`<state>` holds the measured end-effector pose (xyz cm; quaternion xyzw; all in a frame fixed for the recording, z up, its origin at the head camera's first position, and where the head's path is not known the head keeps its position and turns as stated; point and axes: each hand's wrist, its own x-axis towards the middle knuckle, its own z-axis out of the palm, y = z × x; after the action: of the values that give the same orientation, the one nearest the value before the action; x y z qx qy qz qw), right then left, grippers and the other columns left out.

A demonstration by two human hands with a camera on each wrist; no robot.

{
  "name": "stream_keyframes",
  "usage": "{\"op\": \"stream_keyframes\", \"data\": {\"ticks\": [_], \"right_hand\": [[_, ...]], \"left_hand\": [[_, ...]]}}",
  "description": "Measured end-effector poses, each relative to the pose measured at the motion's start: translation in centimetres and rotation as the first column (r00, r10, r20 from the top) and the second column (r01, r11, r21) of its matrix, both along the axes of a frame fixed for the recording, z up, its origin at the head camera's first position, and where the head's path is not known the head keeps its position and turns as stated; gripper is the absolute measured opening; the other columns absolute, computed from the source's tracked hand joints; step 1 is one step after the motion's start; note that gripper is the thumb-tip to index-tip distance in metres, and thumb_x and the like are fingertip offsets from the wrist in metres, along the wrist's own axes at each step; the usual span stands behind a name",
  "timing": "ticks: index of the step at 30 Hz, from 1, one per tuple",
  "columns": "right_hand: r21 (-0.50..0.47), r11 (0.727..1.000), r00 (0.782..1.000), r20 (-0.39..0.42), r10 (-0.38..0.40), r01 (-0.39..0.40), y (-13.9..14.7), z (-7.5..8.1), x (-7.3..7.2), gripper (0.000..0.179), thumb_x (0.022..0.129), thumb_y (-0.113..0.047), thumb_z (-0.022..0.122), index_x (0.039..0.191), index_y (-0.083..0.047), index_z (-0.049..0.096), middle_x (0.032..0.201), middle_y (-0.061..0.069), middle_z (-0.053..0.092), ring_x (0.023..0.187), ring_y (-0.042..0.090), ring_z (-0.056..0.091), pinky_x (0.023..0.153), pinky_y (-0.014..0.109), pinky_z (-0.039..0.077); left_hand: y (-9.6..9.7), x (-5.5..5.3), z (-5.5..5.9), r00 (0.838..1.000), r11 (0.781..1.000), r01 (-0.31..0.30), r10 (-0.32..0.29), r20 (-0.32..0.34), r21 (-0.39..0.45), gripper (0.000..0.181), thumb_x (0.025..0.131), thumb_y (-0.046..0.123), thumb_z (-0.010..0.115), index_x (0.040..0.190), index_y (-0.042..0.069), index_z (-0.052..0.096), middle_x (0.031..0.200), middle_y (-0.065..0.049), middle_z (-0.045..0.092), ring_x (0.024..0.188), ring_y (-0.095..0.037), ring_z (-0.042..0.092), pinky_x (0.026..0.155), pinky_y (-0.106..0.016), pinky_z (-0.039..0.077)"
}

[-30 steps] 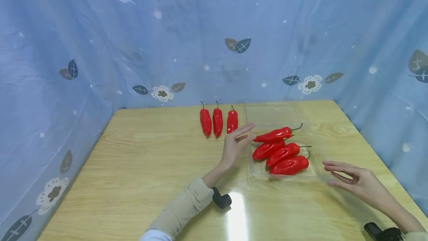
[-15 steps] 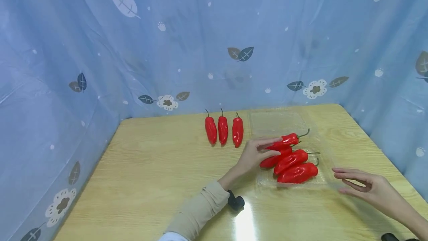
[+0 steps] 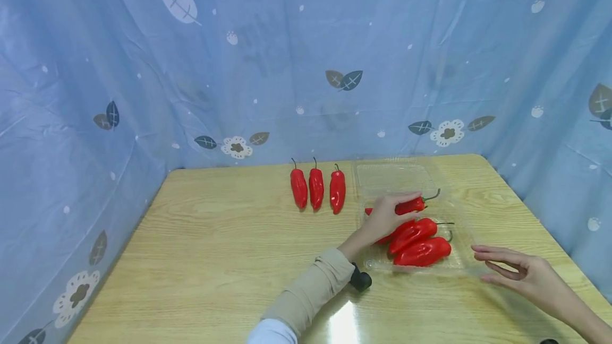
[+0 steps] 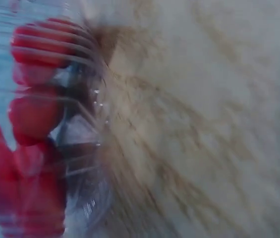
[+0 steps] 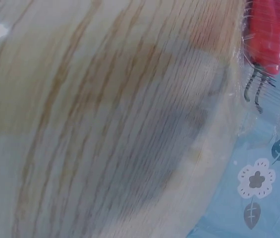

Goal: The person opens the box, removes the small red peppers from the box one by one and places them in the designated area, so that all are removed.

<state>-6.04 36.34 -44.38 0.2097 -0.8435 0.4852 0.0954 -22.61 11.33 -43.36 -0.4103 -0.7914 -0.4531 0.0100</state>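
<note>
Blue leaf-print curtain behind wood-grain surface. Clear container holds four red peppers. Left hand: fingers astride rearmost pepper; whether gripping, cannot tell. Right hand at container's 4 o'clock, fingers loosely parted, holding nothing. Three more peppers lie side by side on surface, container's 10 o'clock.

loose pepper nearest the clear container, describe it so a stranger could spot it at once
On the wooden table, near its far edge by the blue curtain, three loose red peppers lie in a row, left of the clear container. Pick the rightmost pepper: it is nearest the container, set off by a wider gap than separates the other two.
</note>
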Motion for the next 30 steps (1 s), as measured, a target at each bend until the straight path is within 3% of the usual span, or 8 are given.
{"op": "stream_keyframes", "data": {"ticks": [4,10,15,18,20,22,25,30], "right_hand": [[0.013,1.000,1.000,-0.004,-0.009,0.009,-0.2,0.2,0.1,0.045,0.069,0.021,0.070,0.113,0.014,0.061,0.128,-0.014,0.059,0.110,-0.004,0.057,0.077,0.024,0.054],[0.012,1.000,1.000,-0.010,0.000,0.000,-0.3,0.5,0.0,0.045,0.069,0.022,0.070,0.112,0.015,0.061,0.128,-0.014,0.059,0.110,-0.004,0.057,0.077,0.025,0.054],[0.018,1.000,1.000,-0.009,0.006,-0.005,-0.2,0.7,0.0,0.045,0.069,0.022,0.070,0.113,0.015,0.061,0.128,-0.013,0.060,0.111,-0.003,0.057,0.077,0.024,0.054],[0.031,0.999,1.000,-0.018,-0.009,0.010,-0.3,0.6,0.0,0.045,0.069,0.021,0.071,0.113,0.013,0.062,0.128,-0.013,0.060,0.110,-0.004,0.057,0.077,0.023,0.054],[0.037,0.999,1.000,-0.019,-0.020,0.020,-0.3,0.6,0.1,0.046,0.069,0.021,0.071,0.113,0.012,0.063,0.128,-0.013,0.059,0.110,-0.005,0.057,0.076,0.023,0.054],[0.038,0.999,1.000,-0.014,-0.023,0.024,-0.3,0.6,0.1,0.045,0.069,0.021,0.071,0.112,0.012,0.063,0.128,-0.015,0.059,0.110,-0.005,0.057,0.076,0.023,0.054],[0.030,0.999,1.000,0.000,-0.020,0.020,-0.3,0.6,0.2,0.045,0.070,0.020,0.071,0.113,0.013,0.062,0.128,-0.015,0.058,0.110,-0.005,0.057,0.076,0.023,0.054],[0.016,1.000,1.000,0.004,-0.007,0.007,-0.4,0.6,0.2,0.044,0.071,0.020,0.070,0.114,0.015,0.061,0.129,-0.014,0.058,0.111,-0.004,0.057,0.076,0.024,0.054]], "left_hand": [[0.8,-0.4,-0.2,0.995,0.989,-0.044,0.031,-0.094,-0.143,0.058,0.084,0.022,0.074,0.137,0.012,0.054,0.137,0.002,0.055,0.128,-0.005,0.045,0.102,-0.012,0.033],[0.8,-0.4,0.1,0.992,0.972,-0.057,0.030,-0.120,-0.229,0.057,0.085,0.010,0.073,0.137,0.018,0.054,0.137,0.007,0.054,0.127,-0.003,0.045,0.100,-0.011,0.035],[0.2,-0.5,0.8,0.993,0.969,0.098,-0.111,-0.046,-0.228,0.054,0.091,0.017,0.067,0.141,0.011,0.048,0.134,0.001,0.057,0.118,-0.002,0.052,0.095,-0.008,0.037],[-0.3,-0.4,1.1,0.981,0.934,0.192,-0.190,0.034,-0.301,0.046,0.095,0.021,0.060,0.137,0.011,0.044,0.131,0.001,0.058,0.118,-0.001,0.052,0.097,-0.008,0.036],[-0.5,-0.1,1.1,0.980,0.901,0.196,-0.194,0.045,-0.386,0.041,0.099,0.024,0.054,0.136,0.011,0.044,0.125,0.001,0.060,0.111,-0.001,0.055,0.094,-0.009,0.038],[-0.4,0.3,1.0,0.982,0.866,0.143,-0.184,-0.039,-0.479,0.039,0.101,0.027,0.049,0.137,0.012,0.046,0.120,0.004,0.061,0.105,-0.001,0.055,0.091,-0.010,0.040],[0.1,1.0,0.7,0.961,0.836,0.043,-0.183,-0.205,-0.546,0.046,0.099,0.037,0.051,0.138,0.013,0.050,0.121,0.005,0.061,0.102,-0.002,0.057,0.090,-0.011,0.043],[0.5,1.6,0.2,0.904,0.846,-0.013,-0.217,-0.367,-0.533,0.063,0.088,0.049,0.065,0.139,0.014,0.052,0.124,0.002,0.063,0.103,-0.005,0.060,0.084,-0.010,0.046]]}}
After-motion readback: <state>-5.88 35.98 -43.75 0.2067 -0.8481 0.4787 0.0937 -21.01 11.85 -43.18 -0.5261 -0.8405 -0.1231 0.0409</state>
